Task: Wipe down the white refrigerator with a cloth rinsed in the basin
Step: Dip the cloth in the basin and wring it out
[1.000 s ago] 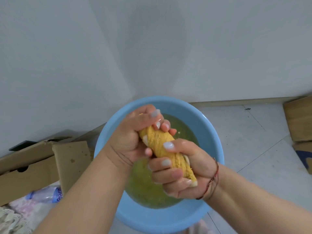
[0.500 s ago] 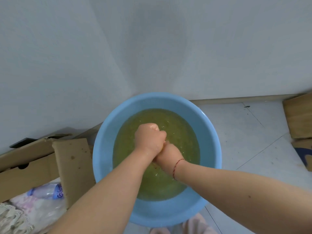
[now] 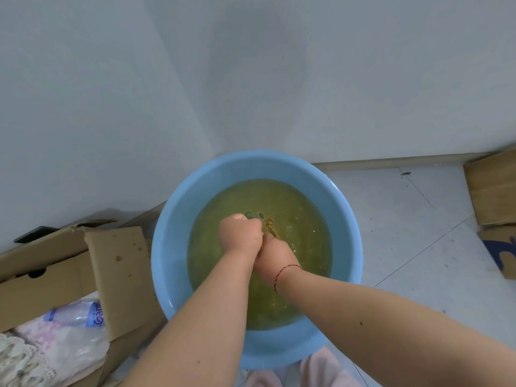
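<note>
Blue basin (image 3: 173,247) at frame centre, on the floor against the white wall, holding yellow-green water. Left hand (image 3: 240,233) and right hand (image 3: 275,255) both fisted, pressed together, part-submerged. Sliver of yellow cloth (image 3: 270,226) just past the knuckles; actual grip hidden. Cardboard box (image 3: 117,263) at lower left.

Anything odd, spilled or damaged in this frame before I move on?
Yes: the water in the blue basin is murky yellow-green, dirty for rinsing. The cardboard box left of the basin has a dented, stained flap. No spill shows on the floor. Both hands, left and right, are fists in the water.
</note>
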A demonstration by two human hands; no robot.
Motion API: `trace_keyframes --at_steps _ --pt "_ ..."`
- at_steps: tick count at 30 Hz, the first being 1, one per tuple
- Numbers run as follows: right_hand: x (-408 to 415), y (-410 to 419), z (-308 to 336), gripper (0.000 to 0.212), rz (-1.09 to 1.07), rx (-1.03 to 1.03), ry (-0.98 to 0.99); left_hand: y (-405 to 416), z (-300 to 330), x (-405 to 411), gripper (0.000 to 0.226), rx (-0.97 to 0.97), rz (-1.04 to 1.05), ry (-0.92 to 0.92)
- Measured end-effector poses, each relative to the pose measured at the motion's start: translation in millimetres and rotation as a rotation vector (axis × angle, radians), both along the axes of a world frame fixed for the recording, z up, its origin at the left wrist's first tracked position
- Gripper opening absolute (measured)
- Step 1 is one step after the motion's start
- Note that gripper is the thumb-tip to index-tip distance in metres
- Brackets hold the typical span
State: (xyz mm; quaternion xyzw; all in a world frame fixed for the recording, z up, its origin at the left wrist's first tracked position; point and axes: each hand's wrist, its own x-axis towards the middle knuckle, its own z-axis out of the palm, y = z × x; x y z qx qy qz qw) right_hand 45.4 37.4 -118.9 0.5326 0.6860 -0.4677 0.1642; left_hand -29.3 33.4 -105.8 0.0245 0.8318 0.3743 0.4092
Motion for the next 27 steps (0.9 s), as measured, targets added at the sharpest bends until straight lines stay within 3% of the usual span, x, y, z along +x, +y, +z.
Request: trace_keyframes --at_steps 4,7,10,15,18,20,21,23,27 --pt "4 1 5 0.046 -0.054 -0.058 0.007 -3 3 -3 0.033 0.003 0.004 -0.102" --pt "13 7 13 0.051 -0.162 -0.085 0.057 -4 8 -12 0.018 0.073 -0.038 -0.235" --pt "25 13 22 0.044 -0.299 -0.139 0.173 -9 16 -21 0.05 0.078 -0.039 -0.431" --pt "44 20 34 0.053 -0.115 0.012 0.262 -22 32 -23 0.04 0.211 -0.034 -0.533" --pt "62 34 48 0.045 -0.204 -0.308 0.517 -28 40 -32 0.037 0.381 0.065 -0.65" --pt "73 41 57 0.033 -0.324 -0.492 0.644 -31 48 -37 0.049 0.506 0.13 -0.757" --pt "75 44 63 0.025 -0.357 -0.484 0.634 -31 53 -38 0.058 0.537 0.122 -0.784" --pt "74 50 72 0.025 -0.307 -0.261 0.504 -29 62 -37 0.068 0.505 0.023 -0.733" --pt "70 62 85 0.025 -0.031 0.37 0.336 -29 76 -28 0.07 0.378 -0.238 -0.557"
